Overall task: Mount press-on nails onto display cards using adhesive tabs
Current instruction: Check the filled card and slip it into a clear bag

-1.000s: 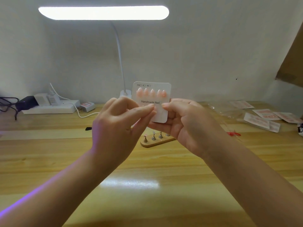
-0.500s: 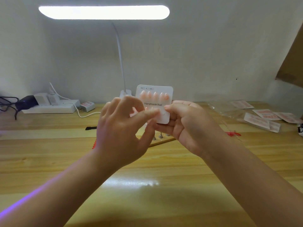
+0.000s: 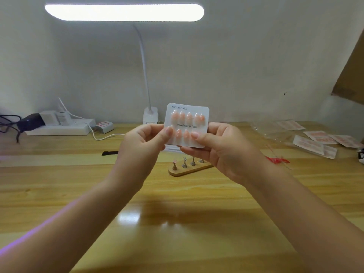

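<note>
Stretching in from the near edge, two bare forearms cross the wooden table (image 3: 59,194) and meet above its middle. The left hand (image 3: 141,148) has its fingers curled behind the left edge of a white card (image 3: 187,126) and its thumb pressed on the front, pinching it. The right hand (image 3: 220,150) grips the card's right and lower edge the same way, thumb on the face, fingers wrapped behind. The card is held upright in the air between the two hands, facing the camera, printed "Handmade Nail" across its middle. A row of pink nails (image 3: 188,117) sits above the print, and a few more show below it between the two thumbs — how many the thumbs cover cannot be told.

Just beyond and below the hands, a small wooden stand (image 3: 189,170) lies on the table with metal pegs rising from it. Farther right lie a red scrap (image 3: 277,160) and a scatter of clear packets with pink sheets (image 3: 315,142). At the far edge, against the wall, stand the base of a white desk lamp (image 3: 150,115) — its lit bar overhead — and, to the left, a white power strip (image 3: 59,128) with plugs and cables.
</note>
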A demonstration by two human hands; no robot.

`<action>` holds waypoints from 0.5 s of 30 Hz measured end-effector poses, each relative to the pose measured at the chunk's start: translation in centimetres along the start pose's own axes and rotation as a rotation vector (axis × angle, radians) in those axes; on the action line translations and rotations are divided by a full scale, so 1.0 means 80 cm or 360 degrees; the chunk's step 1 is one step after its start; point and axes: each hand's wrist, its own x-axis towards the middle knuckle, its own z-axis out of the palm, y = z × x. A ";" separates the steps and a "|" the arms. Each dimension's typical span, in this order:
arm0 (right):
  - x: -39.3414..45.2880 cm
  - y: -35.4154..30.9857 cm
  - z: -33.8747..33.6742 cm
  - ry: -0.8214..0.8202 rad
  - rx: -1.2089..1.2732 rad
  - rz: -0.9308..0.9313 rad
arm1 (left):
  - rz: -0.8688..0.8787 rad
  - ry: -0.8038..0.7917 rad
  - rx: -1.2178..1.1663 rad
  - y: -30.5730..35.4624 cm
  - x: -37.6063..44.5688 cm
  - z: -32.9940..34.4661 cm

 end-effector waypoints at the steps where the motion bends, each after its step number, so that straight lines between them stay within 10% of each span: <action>1: 0.000 0.002 -0.001 0.0003 -0.0014 -0.0019 | 0.0006 0.0008 0.0002 0.000 -0.001 0.001; 15: 0.011 0.001 -0.036 0.0012 -0.0512 0.0442 | -0.0230 -0.0085 0.0257 -0.011 -0.006 0.010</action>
